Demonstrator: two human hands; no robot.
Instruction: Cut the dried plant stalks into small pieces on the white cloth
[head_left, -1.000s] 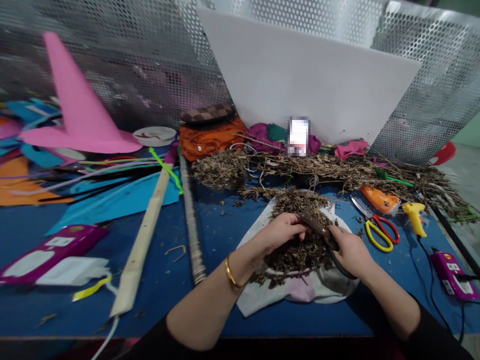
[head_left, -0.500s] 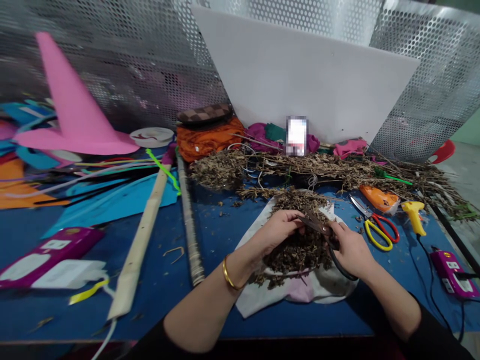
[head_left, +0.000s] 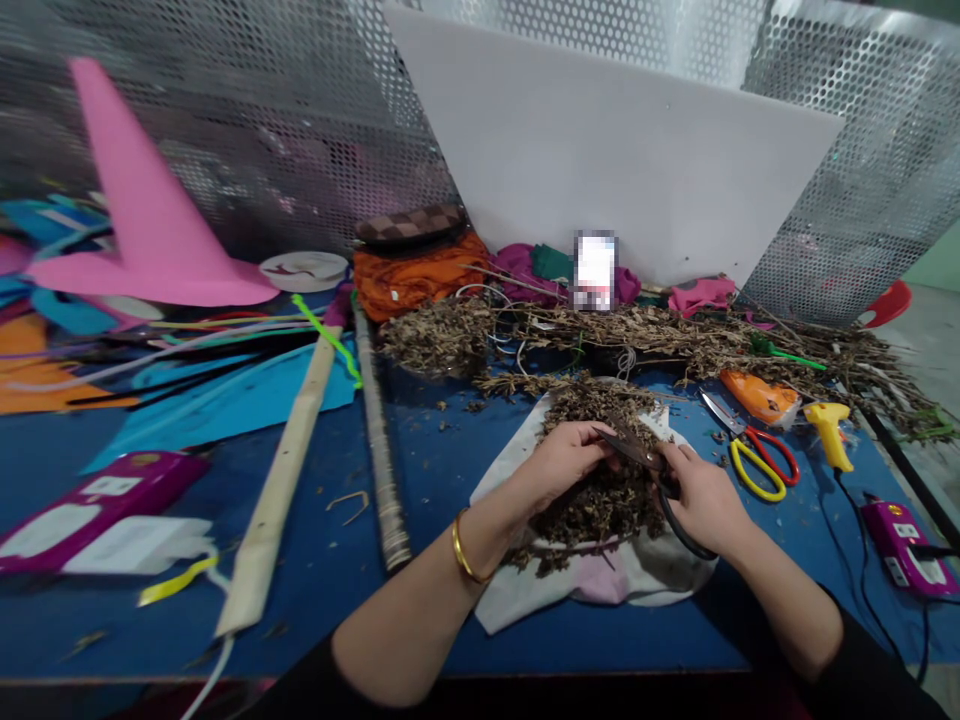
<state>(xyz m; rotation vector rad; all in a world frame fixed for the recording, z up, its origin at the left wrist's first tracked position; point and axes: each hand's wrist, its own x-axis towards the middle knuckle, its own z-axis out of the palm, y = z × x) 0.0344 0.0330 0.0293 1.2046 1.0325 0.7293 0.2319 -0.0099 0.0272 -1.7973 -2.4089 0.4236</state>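
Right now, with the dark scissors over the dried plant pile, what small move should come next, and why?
I'd probably ease the left hand slightly back from the dark scissors before any cut: their tip lies right by it, and the right hand grips them above the dried plant pile.

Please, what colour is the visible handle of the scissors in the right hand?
The scissors handle is black; it shows best in the head view.

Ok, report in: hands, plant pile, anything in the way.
Right hand gripping black-handled scissors. Left hand at blade tips, hold unclear. Dried plant pile beneath, on white cloth. Red-and-yellow scissors apart, right of hands.
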